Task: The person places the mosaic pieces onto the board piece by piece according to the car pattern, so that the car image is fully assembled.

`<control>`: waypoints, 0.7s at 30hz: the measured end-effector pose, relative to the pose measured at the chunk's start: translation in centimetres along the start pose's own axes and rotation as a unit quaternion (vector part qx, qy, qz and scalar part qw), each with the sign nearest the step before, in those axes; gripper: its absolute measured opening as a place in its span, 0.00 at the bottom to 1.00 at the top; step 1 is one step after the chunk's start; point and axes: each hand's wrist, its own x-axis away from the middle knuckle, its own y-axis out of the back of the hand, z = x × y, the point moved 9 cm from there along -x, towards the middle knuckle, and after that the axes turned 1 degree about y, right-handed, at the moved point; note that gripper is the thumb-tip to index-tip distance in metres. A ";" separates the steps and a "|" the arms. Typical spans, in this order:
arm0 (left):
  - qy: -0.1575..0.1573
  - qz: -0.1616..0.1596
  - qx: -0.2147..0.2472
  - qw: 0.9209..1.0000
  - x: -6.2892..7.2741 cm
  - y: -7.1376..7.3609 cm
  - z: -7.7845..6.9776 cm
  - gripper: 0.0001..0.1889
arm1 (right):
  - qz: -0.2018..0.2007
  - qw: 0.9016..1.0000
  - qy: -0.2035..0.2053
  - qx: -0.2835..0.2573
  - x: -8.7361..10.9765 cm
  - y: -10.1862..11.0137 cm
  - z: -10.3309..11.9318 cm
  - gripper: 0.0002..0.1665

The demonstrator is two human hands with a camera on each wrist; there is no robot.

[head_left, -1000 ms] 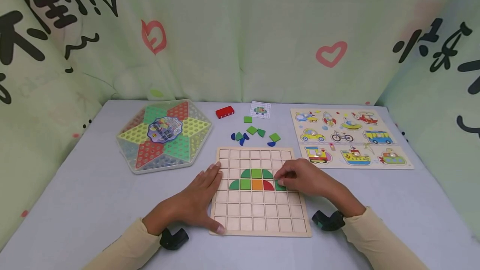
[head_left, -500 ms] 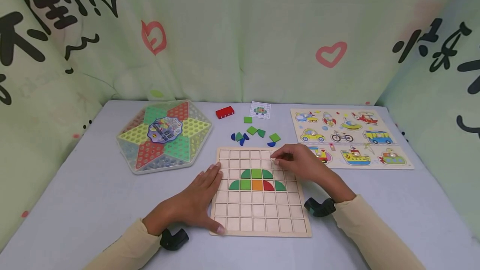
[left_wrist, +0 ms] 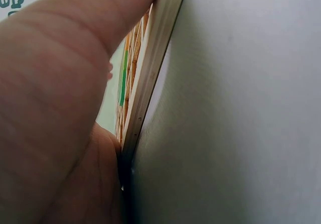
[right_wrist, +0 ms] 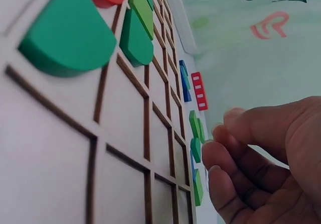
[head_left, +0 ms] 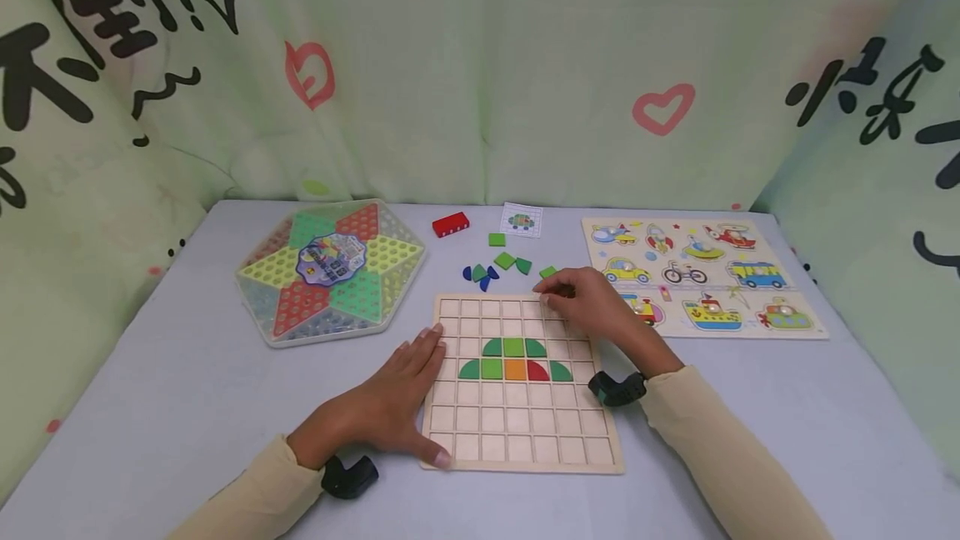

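Note:
A wooden grid board (head_left: pixel 491 447) lies on the table with dome-like rows of pieces in its squares: green quarter rounds (head_left: pixel 560 371), light green squares (head_left: pixel 491 369), an orange square (head_left: pixel 515 369) and a red quarter round (head_left: pixel 537 371). My left hand (head_left: pixel 390 398) rests along the board's left edge, fingers spread, thumb on the near corner. Over the board's far right edge hovers my right hand (head_left: pixel 592 302), its fingers loosely bent with nothing visible between them in the right wrist view. Just beyond its fingertips lies a loose green square (head_left: pixel 548 272), partly covered by the hand.
Beyond the board lie more loose green pieces (head_left: pixel 505 260) and blue pieces (head_left: pixel 483 282), a red block (head_left: pixel 451 225) and a small pattern card (head_left: pixel 521 220). A hexagonal Chinese checkers board (head_left: pixel 375 307) is at left, a vehicle picture puzzle (head_left: pixel 720 277) at right.
My right hand has let go of the green quarter round in the board's right part and moved away to the far edge, near the loose pieces. The left hand stays put.

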 end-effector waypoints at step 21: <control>-0.003 -0.007 0.002 1.000 -0.1 0.0 0.0 0.72 | -0.061 0.994 -0.076 -0.046 -4.0 0.1 -0.9 0.12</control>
